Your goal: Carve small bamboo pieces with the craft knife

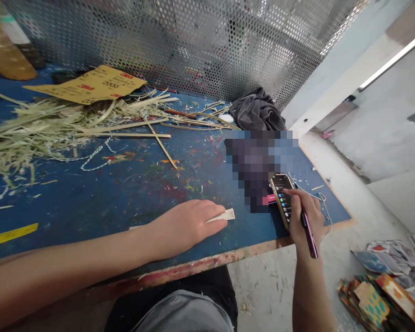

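Note:
Near the front edge of the blue table (193, 184), my left hand (190, 226) is closed over a flat pale bamboo strip (231, 214); the strip's tip shows past my fingers, while its middle is hidden under the palm. A slim, shiny pink-and-black pen-like tool (309, 234) is gripped in my right hand (306, 214), its tail slanting down toward me. One finger of that hand touches the lit screen of a phone (281, 196), which lies at the table's right part. Just left of the phone, a dark thing (251, 166) is blurred out by pixels.
Shredded bamboo strips (55, 122) heap up at the left, beneath yellow sandpaper (100, 85). A grey cloth (257, 110) lies by the perforated metal panel (193, 46). Bottles (8, 46) stand far left. Painted pieces (376, 299) lie on the floor at right.

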Action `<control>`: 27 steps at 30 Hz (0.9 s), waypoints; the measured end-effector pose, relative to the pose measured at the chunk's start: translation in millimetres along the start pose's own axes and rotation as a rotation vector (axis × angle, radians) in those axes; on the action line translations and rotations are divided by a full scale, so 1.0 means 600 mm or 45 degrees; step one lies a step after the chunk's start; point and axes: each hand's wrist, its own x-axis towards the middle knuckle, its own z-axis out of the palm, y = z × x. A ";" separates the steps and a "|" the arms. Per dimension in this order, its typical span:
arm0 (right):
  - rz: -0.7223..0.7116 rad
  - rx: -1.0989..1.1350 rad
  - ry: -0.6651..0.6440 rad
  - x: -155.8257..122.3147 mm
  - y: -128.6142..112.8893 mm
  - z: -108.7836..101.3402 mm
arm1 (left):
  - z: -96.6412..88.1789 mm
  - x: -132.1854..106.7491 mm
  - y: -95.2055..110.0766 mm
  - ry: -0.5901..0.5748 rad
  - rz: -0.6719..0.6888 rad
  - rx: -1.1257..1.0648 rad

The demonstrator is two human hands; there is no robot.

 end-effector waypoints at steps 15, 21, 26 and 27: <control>-0.341 0.234 0.004 -0.021 -0.063 0.010 | -0.031 0.012 0.002 -0.109 -0.332 0.019; -0.527 0.187 -0.368 0.011 -0.152 0.041 | -0.056 0.014 -0.008 -0.096 -0.470 0.149; -0.367 0.743 -0.673 -0.008 -0.212 0.038 | -0.066 0.007 -0.014 -0.034 -0.475 0.052; -0.307 0.797 -0.805 -0.014 -0.219 0.038 | -0.067 0.005 -0.014 -0.045 -0.437 0.049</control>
